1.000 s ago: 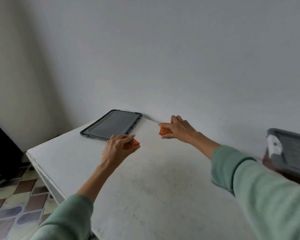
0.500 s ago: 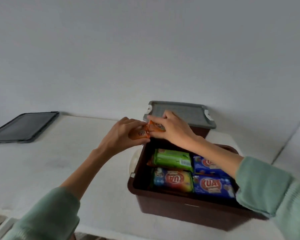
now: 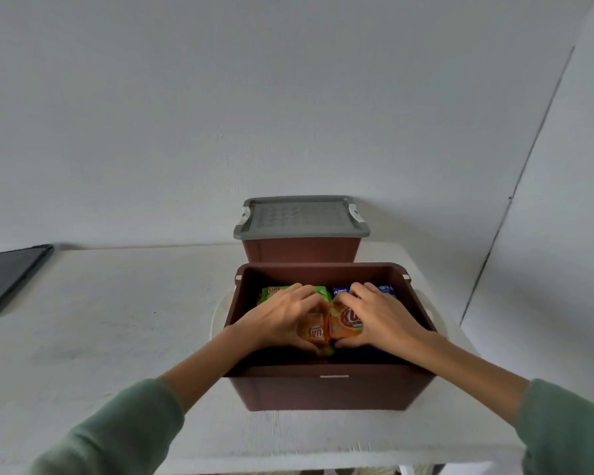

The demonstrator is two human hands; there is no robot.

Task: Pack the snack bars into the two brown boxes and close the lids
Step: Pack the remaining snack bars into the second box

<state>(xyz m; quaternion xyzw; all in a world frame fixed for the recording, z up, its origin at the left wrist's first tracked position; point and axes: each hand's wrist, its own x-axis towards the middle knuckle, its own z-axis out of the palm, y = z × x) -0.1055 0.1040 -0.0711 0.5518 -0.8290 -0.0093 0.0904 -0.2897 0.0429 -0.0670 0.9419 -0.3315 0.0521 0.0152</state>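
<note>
On the table (image 3: 117, 320) we have the open box (image 3: 323, 389) nearest us, our left hand (image 3: 282, 320) and right hand (image 3: 381, 320) inside it holding the left snack bar (image 3: 314, 332) and right snack bar (image 3: 348, 323) side by side, the lidded box (image 3: 302, 252) just behind at twelve o'clock, and a loose lid (image 3: 4, 279) well apart at ten o'clock.

Head-worn wide-angle view, facing forward and down, close above open box (image 3: 326, 389); wall (image 3: 288, 97) beyond
</note>
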